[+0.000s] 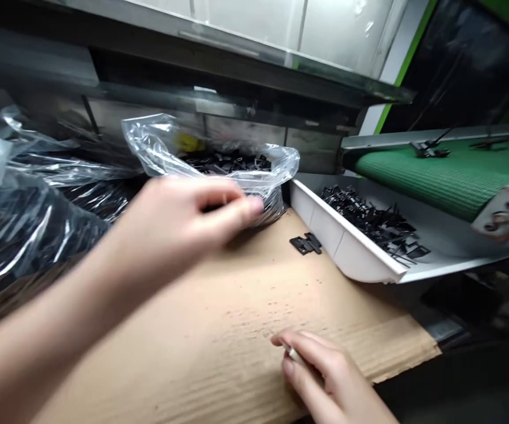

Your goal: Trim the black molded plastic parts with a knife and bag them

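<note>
My left hand reaches across the cardboard sheet toward an open clear plastic bag filled with small black plastic parts. Its fingers are curled together near the bag's front; motion blur hides whether anything is in them. My right hand rests on the cardboard near its front edge, fingers pinched around a small pale object I cannot make out. A black plastic part lies on the cardboard between the bag and the white tray.
The white tray at right holds several loose black parts. Above it a green conveyor belt carries more black pieces. Larger plastic bags of dark parts crowd the left side. A metal shelf runs along the back.
</note>
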`<action>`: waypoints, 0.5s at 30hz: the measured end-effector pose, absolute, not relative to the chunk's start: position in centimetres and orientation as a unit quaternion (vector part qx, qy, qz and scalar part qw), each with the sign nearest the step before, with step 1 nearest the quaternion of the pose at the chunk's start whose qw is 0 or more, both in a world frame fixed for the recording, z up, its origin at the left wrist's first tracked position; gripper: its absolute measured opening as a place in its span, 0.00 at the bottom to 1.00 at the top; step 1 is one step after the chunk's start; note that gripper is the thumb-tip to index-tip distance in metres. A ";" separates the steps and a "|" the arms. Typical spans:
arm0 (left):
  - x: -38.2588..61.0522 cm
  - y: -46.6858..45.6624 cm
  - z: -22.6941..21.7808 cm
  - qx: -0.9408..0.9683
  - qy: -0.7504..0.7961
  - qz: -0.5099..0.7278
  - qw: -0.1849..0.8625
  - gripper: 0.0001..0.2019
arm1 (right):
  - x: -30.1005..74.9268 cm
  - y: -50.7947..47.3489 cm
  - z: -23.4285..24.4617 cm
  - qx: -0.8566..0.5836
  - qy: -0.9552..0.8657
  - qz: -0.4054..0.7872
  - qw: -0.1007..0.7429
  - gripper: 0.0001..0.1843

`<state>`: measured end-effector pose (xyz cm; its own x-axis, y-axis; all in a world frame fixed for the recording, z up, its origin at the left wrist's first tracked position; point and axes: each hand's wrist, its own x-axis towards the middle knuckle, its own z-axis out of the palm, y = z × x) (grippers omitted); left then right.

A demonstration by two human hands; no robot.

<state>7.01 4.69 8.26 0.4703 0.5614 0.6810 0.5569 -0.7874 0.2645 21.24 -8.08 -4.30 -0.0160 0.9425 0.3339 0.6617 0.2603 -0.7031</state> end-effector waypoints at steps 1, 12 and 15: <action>8.1 6.8 10.3 0.837 0.377 0.387 -0.086 0.33 | 21.2 -8.0 -4.2 -0.584 -0.693 0.173 0.386 0.13; 5.3 7.0 5.4 0.906 0.257 0.325 -0.081 0.19 | 26.5 -7.1 -2.9 -0.691 -0.659 0.082 0.285 0.14; 2.1 1.8 -0.4 0.897 0.217 0.367 -0.115 0.13 | 28.1 -2.4 -2.0 -0.729 -0.641 0.073 0.228 0.14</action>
<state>2.10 1.80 -0.43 0.6359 0.3047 0.7091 0.4735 -0.8796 -0.0467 28.07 -2.36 -1.97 0.1665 0.9682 0.1868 0.9016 -0.0728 -0.4265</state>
